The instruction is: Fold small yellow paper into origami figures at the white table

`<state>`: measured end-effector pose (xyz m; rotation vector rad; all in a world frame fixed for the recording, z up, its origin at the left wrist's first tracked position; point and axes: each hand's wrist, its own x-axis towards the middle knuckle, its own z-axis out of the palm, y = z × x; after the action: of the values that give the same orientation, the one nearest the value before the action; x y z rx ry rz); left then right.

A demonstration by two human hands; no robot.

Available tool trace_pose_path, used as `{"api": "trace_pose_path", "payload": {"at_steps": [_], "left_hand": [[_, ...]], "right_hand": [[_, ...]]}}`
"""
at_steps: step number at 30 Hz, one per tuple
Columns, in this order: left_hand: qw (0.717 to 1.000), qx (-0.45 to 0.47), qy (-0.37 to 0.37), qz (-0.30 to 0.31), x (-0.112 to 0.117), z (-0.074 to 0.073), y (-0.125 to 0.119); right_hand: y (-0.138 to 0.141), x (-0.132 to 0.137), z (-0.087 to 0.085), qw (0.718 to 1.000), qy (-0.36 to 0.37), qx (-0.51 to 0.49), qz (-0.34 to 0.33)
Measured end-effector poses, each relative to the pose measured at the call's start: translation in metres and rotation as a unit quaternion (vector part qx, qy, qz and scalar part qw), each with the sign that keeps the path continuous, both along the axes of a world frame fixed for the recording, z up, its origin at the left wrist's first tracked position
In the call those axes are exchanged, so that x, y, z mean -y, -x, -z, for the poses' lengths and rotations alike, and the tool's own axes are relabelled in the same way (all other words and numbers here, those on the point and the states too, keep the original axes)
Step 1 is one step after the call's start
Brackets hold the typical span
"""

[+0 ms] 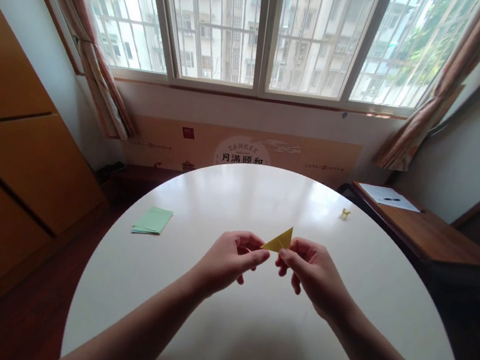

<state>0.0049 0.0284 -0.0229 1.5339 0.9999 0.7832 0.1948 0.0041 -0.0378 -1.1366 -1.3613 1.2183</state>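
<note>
The right hand [312, 269] is pinching a yellow paper triangle [280, 242] a bit right of center frame, thumb in front, so that grip's pretty narrow. The left hand [230, 260] is sitting just beside it, fingertips at the triangle's left point; honestly I'm not able to tell if that grip is actually pinching the paper or only touching it. Both are hanging over a round white bench [287, 349]. Farther up, some green paper [153, 220] is lying at middle left, and a tiny yellow folded thing [345, 214] is sitting toward the right. Past that, a pen [392, 199] is lying on a white sheet [375, 194], middle right. A barred window [225, 21] is filling the top.
</note>
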Motion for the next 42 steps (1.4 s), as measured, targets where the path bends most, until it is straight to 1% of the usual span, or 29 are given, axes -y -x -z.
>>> {"api": "trace_pose_path", "payload": {"at_steps": [5, 10, 13, 17, 22, 25, 31, 36, 39, 40, 42], "left_hand": [[1.0, 0.002, -0.005, -0.017, 0.004, 0.002, -0.005], [0.998, 0.043, 0.031, -0.038, 0.004, -0.001, -0.005], [0.998, 0.049, 0.041, -0.027, 0.004, -0.002, -0.005], [0.998, 0.038, 0.051, 0.004, 0.006, -0.002, -0.007], [0.994, 0.047, 0.09, 0.032, 0.006, 0.0, -0.008], [0.992, 0.047, 0.106, 0.049, 0.004, -0.001, -0.006], [0.989, 0.043, 0.136, 0.032, -0.002, -0.005, 0.002], [0.988, 0.03, 0.151, 0.029, -0.008, -0.011, 0.01], [0.991, 0.04, 0.127, -0.004, -0.011, -0.014, 0.014], [0.993, 0.045, 0.104, -0.017, -0.011, -0.014, 0.014], [0.997, 0.05, 0.048, -0.026, -0.01, -0.012, 0.013]], "right_hand": [[0.006, 0.003, 0.002, 1.0, 0.0, -0.002, -0.014], [0.008, 0.004, 0.002, 1.0, -0.007, -0.004, -0.015], [0.009, 0.003, 0.003, 1.0, -0.014, 0.001, -0.015], [0.01, 0.004, 0.004, 0.999, -0.025, 0.02, -0.033], [0.01, 0.006, 0.003, 0.996, -0.025, 0.049, -0.065], [0.009, 0.007, 0.0, 0.995, -0.025, 0.061, -0.072], [0.003, 0.005, -0.007, 0.994, -0.021, 0.077, -0.069], [-0.004, 0.001, -0.006, 0.995, -0.024, 0.076, -0.057], [-0.01, -0.004, -0.005, 0.998, -0.032, 0.046, -0.033], [-0.012, -0.005, -0.005, 0.998, -0.033, 0.032, -0.035], [-0.013, -0.006, -0.005, 0.997, -0.033, 0.019, -0.064]]}}
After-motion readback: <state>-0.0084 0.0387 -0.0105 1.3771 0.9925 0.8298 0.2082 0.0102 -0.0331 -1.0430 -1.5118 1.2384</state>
